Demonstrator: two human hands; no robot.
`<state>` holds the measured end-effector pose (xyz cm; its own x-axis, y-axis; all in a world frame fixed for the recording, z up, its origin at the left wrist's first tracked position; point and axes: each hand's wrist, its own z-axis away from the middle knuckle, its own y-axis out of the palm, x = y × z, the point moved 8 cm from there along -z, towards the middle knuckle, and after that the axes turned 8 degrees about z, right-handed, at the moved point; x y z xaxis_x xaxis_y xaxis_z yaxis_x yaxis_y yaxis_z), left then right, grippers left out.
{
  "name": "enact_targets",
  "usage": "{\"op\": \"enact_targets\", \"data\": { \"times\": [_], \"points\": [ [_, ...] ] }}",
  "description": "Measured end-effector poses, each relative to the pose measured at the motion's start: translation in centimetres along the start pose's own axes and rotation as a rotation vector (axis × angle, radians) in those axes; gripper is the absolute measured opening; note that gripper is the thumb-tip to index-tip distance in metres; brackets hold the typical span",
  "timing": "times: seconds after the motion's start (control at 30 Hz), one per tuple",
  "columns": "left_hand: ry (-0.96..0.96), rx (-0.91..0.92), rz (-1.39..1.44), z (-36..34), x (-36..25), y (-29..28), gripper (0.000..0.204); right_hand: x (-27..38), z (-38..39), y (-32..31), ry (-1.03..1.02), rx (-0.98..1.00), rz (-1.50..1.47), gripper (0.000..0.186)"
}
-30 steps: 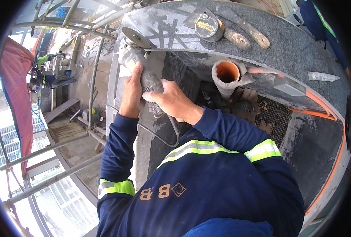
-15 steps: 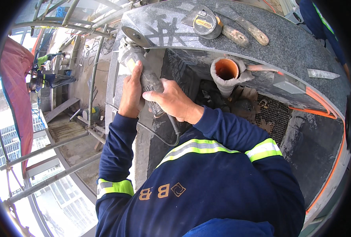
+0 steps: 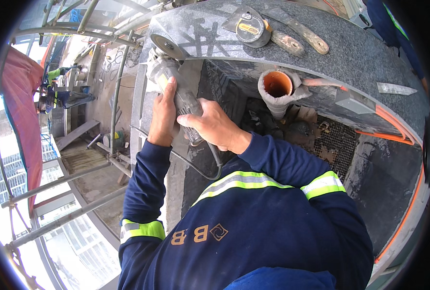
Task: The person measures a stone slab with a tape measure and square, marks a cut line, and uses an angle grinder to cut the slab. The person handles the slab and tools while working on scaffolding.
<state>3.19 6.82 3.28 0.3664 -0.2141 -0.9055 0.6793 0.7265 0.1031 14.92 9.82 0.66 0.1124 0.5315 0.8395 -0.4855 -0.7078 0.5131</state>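
Both my hands grip a dusty grey angle grinder (image 3: 188, 100). My left hand (image 3: 163, 116) wraps the side of its body near the head, thumb pointing up along it. Around the rear of the body closes my right hand (image 3: 215, 123), thumb across the top. The grinder's cutting disc (image 3: 167, 47) is tilted at the corner of the speckled grey stone slab (image 3: 370, 67); whether it touches the stone I cannot tell. A black power cord (image 3: 195, 169) loops from the grinder's rear, below my hands.
On the slab lie a tape measure (image 3: 252, 30), two scrapers with worn handles (image 3: 316, 43) and a pale stone offcut (image 3: 396, 89). Below stands an orange pipe (image 3: 278, 84) in a grey wrap. Orange conduit (image 3: 394, 121) runs along the right. Scaffold poles (image 3: 118, 92) and another person (image 3: 55, 96) are at left.
The grinder and both hands have shifted very slightly down and right in the picture. My grip looks the same.
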Motion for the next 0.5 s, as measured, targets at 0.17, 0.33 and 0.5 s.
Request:
{"op": "enact_targets", "data": {
  "times": [0.17,0.33,0.5],
  "points": [
    [0.003,0.006,-0.02,0.3,0.5,-0.1,0.052,-0.4,0.4,-0.2,0.004,0.0,0.022,0.028],
    [-0.021,0.032,-0.044,0.6,1.1,-0.5,0.054,-1.2,0.6,-0.4,-0.017,-0.015,0.094,0.028],
    [0.008,0.034,-0.052,1.1,1.1,-0.2,0.054,-1.2,1.2,-0.6,-0.007,-0.009,0.109,0.029]
  ]
}}
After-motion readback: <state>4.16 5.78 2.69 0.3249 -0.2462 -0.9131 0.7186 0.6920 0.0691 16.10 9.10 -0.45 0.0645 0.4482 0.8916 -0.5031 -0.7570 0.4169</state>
